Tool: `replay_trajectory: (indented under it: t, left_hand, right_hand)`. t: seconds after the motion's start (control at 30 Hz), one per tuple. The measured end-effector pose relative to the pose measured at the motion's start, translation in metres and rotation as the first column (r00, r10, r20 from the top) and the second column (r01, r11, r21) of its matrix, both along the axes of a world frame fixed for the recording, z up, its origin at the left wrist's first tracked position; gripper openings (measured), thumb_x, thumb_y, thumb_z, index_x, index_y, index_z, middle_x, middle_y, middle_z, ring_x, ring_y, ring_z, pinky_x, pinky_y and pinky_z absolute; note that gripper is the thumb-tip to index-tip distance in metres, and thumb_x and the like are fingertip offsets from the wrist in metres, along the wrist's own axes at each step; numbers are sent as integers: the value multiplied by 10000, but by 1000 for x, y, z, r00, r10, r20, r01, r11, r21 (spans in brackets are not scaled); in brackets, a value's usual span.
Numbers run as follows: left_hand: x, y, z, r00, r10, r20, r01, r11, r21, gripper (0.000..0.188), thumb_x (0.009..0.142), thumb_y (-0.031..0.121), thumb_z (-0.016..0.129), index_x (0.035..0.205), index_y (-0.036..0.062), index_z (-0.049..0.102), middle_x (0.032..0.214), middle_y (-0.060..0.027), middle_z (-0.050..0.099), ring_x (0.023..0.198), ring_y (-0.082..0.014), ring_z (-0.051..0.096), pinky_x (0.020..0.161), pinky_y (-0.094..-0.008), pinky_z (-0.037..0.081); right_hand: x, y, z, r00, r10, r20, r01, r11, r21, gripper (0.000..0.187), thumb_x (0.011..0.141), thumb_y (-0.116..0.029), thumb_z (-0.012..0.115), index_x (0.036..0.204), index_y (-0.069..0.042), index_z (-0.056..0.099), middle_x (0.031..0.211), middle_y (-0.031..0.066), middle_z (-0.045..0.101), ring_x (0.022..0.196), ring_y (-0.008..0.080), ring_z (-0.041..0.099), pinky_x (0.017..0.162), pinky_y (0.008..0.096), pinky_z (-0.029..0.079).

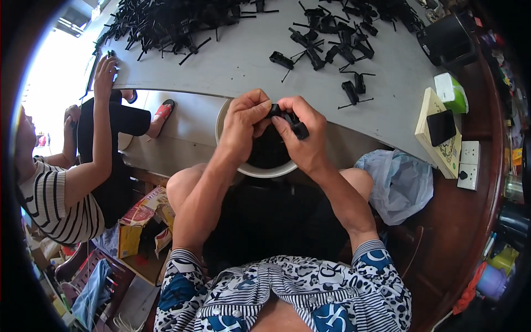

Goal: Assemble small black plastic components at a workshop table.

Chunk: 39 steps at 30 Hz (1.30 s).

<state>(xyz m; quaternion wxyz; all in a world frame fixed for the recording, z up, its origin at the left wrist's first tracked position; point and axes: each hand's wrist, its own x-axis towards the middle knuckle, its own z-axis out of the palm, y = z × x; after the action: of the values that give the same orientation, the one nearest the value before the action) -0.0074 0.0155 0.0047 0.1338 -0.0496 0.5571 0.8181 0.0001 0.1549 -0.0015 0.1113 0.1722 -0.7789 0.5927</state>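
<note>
Both my hands meet over a round pale tub (pixel 220 124) at the table's near edge. My left hand (pixel 246 119) pinches one end of a small black plastic part (pixel 297 128). Around its other end my right hand (pixel 305 124) is closed, with the thumb pressed on it. Its exact kind cannot be made out. Dark contents fill the tub below, too shadowed to tell apart. Several similar black parts with thin arms (pixel 348 91) lie on the grey table (pixel 243 61) ahead of my right hand.
A big heap of black parts (pixel 160 25) covers the far left of the table. To the left sits another person (pixel 61 188), one hand at the table edge. At right are a phone (pixel 441 128) on a box, a tissue pack (pixel 451 93) and a plastic bag (pixel 401 185).
</note>
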Motion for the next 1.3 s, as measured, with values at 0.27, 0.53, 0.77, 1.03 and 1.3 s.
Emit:
replay_trajectory:
  t: [0.27,0.53,0.77,1.03,1.3]
  left_hand:
    - [7,-21,12,975,-212,-74,75,616,-784,151,829,132,579,878,-9,555,643,-137,565,593,-181,574,537,-309,424]
    - [19,4,22,916,-314,-251,138,832,-538,335,713,-48,668,1030,16,579,671,-14,516,642,-50,480,590,-205,398]
    - [23,13,23,856,-293,-427,-41,784,-620,348,707,-26,673,1033,28,565,700,-54,532,600,-126,505,559,-250,414]
    - [22,9,24,854,-49,-517,-327,724,-608,309,732,-36,638,1016,29,535,725,-89,563,604,-163,558,565,-262,442]
    - [8,-12,21,967,-90,-238,111,991,76,242,845,-54,498,1080,-3,524,848,-68,581,669,-110,592,612,-202,485]
  right_hand:
    - [-7,30,10,873,243,422,-228,970,-89,271,753,-71,640,987,-16,516,791,6,521,710,84,490,663,225,422]
    - [-3,20,-10,975,105,193,-147,966,213,359,725,-64,656,996,-28,425,775,177,586,726,350,588,637,405,444]
    - [-1,20,1,980,91,177,-148,929,340,398,732,-36,621,1040,-29,369,819,208,593,808,425,571,643,452,444]
    - [-7,29,14,938,149,312,-197,972,129,547,682,-208,745,1079,-17,421,765,73,547,669,179,554,595,310,442]
    - [-14,32,9,745,465,478,-64,763,-643,228,892,-200,573,964,14,598,640,-10,511,443,25,377,383,160,227]
